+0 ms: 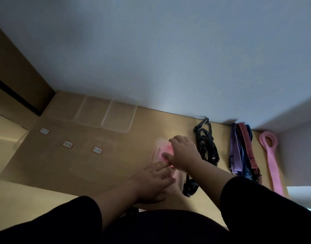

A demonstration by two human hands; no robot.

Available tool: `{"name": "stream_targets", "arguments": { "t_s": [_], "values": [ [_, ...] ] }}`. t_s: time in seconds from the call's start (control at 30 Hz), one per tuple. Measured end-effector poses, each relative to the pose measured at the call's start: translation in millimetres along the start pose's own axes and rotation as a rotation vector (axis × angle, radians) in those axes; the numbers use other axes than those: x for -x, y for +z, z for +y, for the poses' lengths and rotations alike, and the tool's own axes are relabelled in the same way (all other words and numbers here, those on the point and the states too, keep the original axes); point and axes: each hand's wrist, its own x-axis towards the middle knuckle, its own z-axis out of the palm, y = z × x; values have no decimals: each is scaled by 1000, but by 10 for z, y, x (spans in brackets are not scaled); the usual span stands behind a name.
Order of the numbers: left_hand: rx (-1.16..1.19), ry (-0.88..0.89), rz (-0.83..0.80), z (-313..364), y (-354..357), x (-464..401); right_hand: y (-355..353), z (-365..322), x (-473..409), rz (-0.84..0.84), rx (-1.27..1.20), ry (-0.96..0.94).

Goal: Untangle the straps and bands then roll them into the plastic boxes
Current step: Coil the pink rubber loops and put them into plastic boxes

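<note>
Both hands at the clear plastic box (158, 147) on the desk (133, 173).
Right hand (183, 154) and left hand (154, 180) rest flat-fingered on it, over something pink inside.

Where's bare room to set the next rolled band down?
Bare tabletop lies between the clear lids at the wall and the black strap. Another patch sits left of the labels. Right of the box it is crowded: black strap, striped bands, pink band.

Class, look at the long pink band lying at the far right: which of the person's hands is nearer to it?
Right. The right hand rests on the plastic box, closer to the pink band; the left hand lies farther left.
</note>
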Motion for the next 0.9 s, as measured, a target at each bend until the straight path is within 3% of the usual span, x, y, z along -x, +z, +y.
{"name": "stream_targets", "arguments": {
  "t_s": [0.2,0.43,0.9],
  "values": [
    [-38,-18,4,-48,146,28,52,-25,-76,23,-185,38],
    [-95,-18,-8,-163,204,77,138,-59,-123,-9,-48,-12],
    [47,-129,83,-250,332,151,290,-60,-307,66,-89,37]
  ]
}}
